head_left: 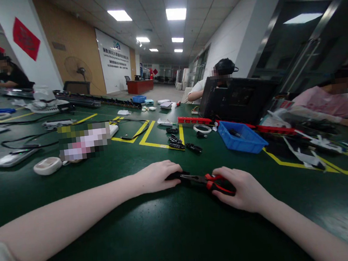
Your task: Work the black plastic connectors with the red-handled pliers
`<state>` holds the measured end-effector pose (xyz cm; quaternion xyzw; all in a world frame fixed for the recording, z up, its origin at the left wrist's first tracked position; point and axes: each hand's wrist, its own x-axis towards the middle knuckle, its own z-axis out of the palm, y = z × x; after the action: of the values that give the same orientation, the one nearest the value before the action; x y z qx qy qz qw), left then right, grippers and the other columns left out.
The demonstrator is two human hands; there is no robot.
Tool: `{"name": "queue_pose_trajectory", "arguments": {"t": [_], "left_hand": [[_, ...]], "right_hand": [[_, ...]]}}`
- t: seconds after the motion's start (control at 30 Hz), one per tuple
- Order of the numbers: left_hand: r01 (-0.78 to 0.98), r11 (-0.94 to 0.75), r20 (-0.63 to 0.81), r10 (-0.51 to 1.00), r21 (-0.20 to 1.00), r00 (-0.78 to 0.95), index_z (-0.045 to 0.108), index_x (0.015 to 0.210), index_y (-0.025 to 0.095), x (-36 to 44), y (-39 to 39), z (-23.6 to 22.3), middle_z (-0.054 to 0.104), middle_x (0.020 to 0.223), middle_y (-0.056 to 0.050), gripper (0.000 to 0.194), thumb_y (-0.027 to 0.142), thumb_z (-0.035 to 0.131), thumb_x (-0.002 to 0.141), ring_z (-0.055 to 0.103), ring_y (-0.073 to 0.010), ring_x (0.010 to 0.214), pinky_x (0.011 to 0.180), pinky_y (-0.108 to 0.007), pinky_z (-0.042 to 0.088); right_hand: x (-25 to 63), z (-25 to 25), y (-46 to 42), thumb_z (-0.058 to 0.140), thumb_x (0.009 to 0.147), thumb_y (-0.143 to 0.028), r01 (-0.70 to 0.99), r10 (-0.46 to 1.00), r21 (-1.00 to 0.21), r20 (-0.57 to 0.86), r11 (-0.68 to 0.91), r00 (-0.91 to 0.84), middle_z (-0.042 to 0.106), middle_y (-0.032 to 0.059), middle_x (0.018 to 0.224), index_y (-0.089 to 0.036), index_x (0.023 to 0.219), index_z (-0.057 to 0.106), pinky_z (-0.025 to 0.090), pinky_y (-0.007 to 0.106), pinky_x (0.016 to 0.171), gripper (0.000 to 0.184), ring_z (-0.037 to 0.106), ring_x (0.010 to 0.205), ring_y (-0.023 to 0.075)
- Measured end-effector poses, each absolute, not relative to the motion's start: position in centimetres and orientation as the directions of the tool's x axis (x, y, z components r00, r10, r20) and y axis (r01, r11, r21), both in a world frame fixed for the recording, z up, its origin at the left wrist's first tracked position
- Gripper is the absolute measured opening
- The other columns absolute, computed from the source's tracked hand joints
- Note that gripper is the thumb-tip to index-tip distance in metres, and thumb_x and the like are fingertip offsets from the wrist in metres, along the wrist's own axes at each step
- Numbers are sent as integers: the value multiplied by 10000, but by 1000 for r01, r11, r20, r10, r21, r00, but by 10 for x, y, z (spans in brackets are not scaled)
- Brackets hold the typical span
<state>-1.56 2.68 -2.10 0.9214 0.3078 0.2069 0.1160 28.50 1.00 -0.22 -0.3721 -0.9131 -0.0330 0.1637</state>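
On the green surface (161, 241), close to the person, the left grip (162, 176) is closed round a small black part (174, 175), fingers and thumb on either side of it. The right grip (243, 185) is curled about the handles of red-and-black pliers (210, 181), whose narrow jaws point left, their tips at the black part; whether they clamp it cannot be told. Beyond the hands lie several black pieces (175, 141), some within a yellow outline (158, 146), and farther right stands a blue tray (245, 145) with dark items inside.
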Motion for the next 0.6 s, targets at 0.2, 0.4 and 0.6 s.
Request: {"name": "queue_pose_trajectory", "arguments": {"t": [0.2, 0.4, 0.6], "left_hand": [[533, -788, 299, 612, 308, 732, 586, 1136, 199, -16, 26, -20, 656, 1117, -74, 228, 289, 571, 927, 624, -228, 1029, 867, -324, 500], [498, -812, 313, 579, 304, 753, 616, 1058, 189, -16, 27, -21, 651, 1144, -78, 157, 270, 564, 934, 614, -224, 1072, 922, -329, 488], [468, -805, 323, 581, 365, 747, 619, 1037, 182, -16, 27, -20, 653, 1121, -75, 138, 247, 587, 919, 606, -218, 1054, 920, -331, 478]], "right_hand": [[286, -2, 11, 599, 826, -414, 697, 678, -52, 298, 715, -672, 683, 67, 945, -219, 1081, 578, 508, 327, 632, 322, 649, 734, 197], [284, -1, 11, 589, 834, -421, 697, 674, -28, 284, 716, -682, 681, 69, 949, -218, 1096, 577, 507, 332, 642, 332, 647, 739, 199], [280, -2, 11, 578, 842, -423, 705, 686, -27, 261, 708, -679, 675, 76, 966, -210, 1106, 571, 504, 332, 648, 339, 640, 740, 196]]}}
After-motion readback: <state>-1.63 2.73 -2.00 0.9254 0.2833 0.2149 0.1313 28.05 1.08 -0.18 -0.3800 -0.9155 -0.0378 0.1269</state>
